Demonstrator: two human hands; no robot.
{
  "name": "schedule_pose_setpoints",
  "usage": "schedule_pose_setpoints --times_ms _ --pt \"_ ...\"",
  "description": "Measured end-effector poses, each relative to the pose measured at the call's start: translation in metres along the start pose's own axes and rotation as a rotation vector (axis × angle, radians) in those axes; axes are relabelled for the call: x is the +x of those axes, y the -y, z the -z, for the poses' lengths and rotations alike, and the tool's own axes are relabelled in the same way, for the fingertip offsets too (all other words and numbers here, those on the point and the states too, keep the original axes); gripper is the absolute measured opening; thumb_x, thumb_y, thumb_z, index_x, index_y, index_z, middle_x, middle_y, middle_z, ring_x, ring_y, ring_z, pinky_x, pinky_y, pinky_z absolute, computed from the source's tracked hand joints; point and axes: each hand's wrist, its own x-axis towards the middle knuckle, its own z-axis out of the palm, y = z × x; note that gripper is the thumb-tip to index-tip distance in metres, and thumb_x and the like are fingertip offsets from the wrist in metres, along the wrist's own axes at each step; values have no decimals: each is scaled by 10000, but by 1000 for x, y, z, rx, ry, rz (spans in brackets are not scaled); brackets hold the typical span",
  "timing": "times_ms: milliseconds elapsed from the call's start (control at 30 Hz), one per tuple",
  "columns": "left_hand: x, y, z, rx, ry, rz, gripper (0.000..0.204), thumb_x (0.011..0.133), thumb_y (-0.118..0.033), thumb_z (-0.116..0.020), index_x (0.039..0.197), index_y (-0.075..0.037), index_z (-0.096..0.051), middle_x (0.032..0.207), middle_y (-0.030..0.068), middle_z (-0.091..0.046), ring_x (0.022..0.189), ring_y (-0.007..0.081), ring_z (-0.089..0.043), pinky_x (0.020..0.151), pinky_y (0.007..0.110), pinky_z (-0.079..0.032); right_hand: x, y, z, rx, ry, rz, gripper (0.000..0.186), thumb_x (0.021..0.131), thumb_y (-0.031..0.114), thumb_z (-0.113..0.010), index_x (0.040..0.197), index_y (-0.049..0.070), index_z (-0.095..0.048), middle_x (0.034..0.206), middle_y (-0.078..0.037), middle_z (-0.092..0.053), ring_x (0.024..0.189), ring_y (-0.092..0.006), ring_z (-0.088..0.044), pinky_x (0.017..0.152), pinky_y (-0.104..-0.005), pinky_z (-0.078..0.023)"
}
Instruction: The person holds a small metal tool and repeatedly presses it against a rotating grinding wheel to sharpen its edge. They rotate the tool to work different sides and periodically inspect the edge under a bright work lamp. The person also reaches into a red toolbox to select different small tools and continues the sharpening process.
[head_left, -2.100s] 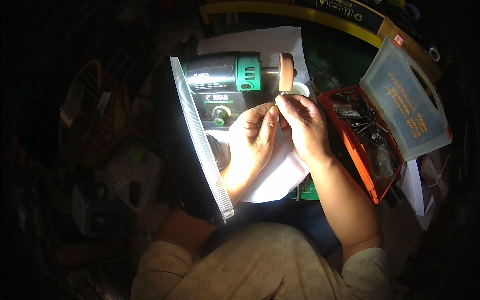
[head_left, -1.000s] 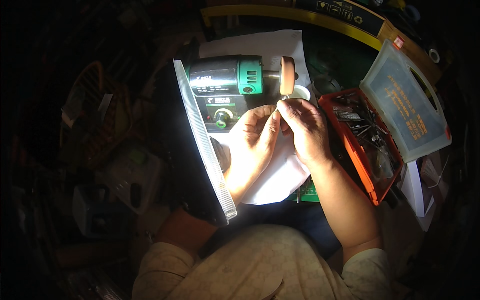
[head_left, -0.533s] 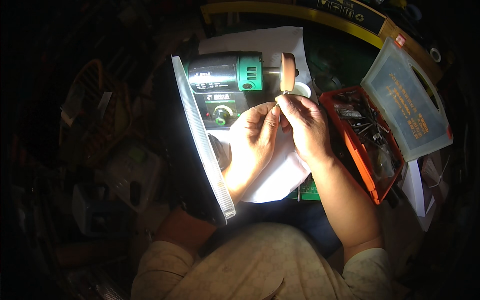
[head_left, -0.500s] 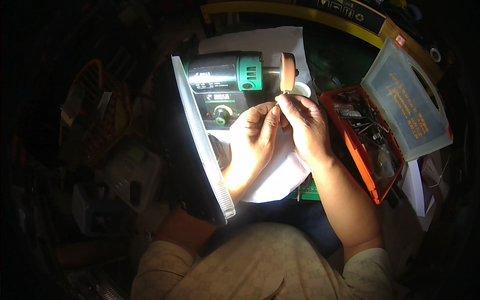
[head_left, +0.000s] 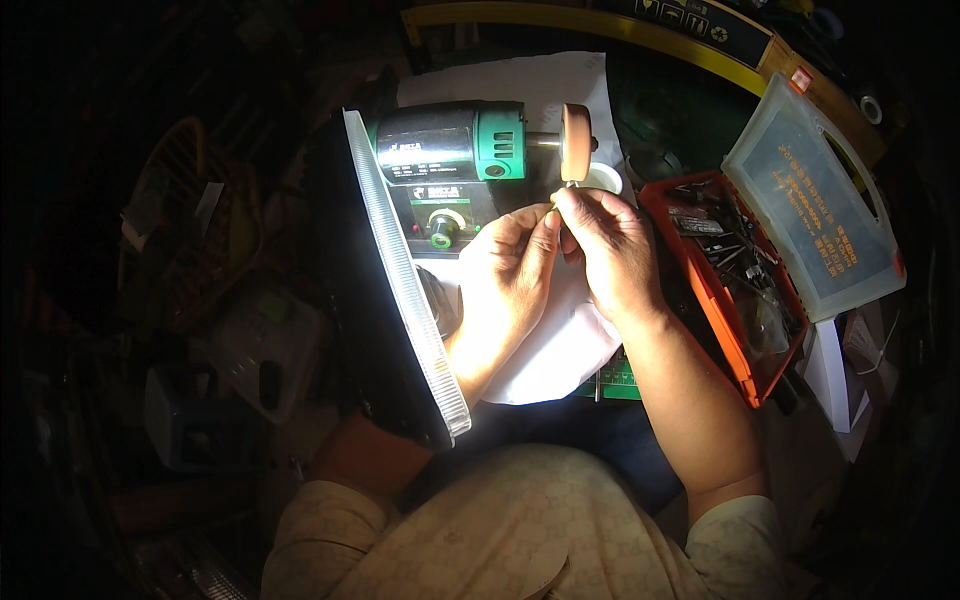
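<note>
"What's nearest you?"

"My shirt front point(head_left: 470, 530), then the edge of a green board point(head_left: 620, 376), with white paper point(head_left: 545, 370) lying over it."

"And your grip?"

"My left hand point(head_left: 508, 265) and right hand point(head_left: 615, 255) meet at the fingertips, thumbs and forefingers pinched on a small slim piece point(head_left: 570, 185) — my fingers hide most of it."

"Where does it sit between them?"

"Right at the tips, clear of both palms. Its bright end pokes out on the far side, just under the lower rim of the tan wheel point(head_left: 575, 145). Whether the two touch, I can't tell."

"Further out?"

"An open orange case point(head_left: 722, 325) of metal bits point(head_left: 728, 250) to my right, a white round cup point(head_left: 603, 178) just past my right hand, and the green-and-black motor point(head_left: 445, 140) whose shaft point(head_left: 543, 140) carries the wheel. Farthest — a yellow rail point(head_left: 690, 56)."
</note>
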Motion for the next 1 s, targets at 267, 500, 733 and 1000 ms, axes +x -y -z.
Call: schedule_pose_setpoints --times_ms 267,500,733,1000 --pt "0 3 1 33 14 5 179 1008 -92 -665 1099 53 -716 860 58 -721 745 69 -627 685 205 -522 0 2 -1 -7 -12 -13 249 994 253 -696 1090 25 -729 788 32 -663 665 -38 -550 599 -197 -442" --pt "-2 8 1 -129 47 7 152 1018 -73 -641 1094 49 -689 872 59 -704 760 77 -615 714 217 -515 -5 3 2 8 22 5 215 998 227 -690 1053 21 -712 805 40 -653 692 -33 -550 615 -195 -436" --pt "-5 7 8 -183 43 107 127 1020 -97 -648 1072 13 -682 844 5 -639 753 52 -538 712 192 -451 -18 2 -2 -19 -108 443 162 995 42 -656 1151 1 -671 942 -3 -650 770 -34 -564 694 -185 -452" --pt "-6 5 4 -184 59 42 102 1012 -73 -653 1068 6 -685 847 -17 -634 741 37 -529 691 179 -431 -18 -2 13 -236 24 516 308 960 -3 -656 1268 -4 -648 948 -17 -610 734 -46 -545 668 -187 -456"
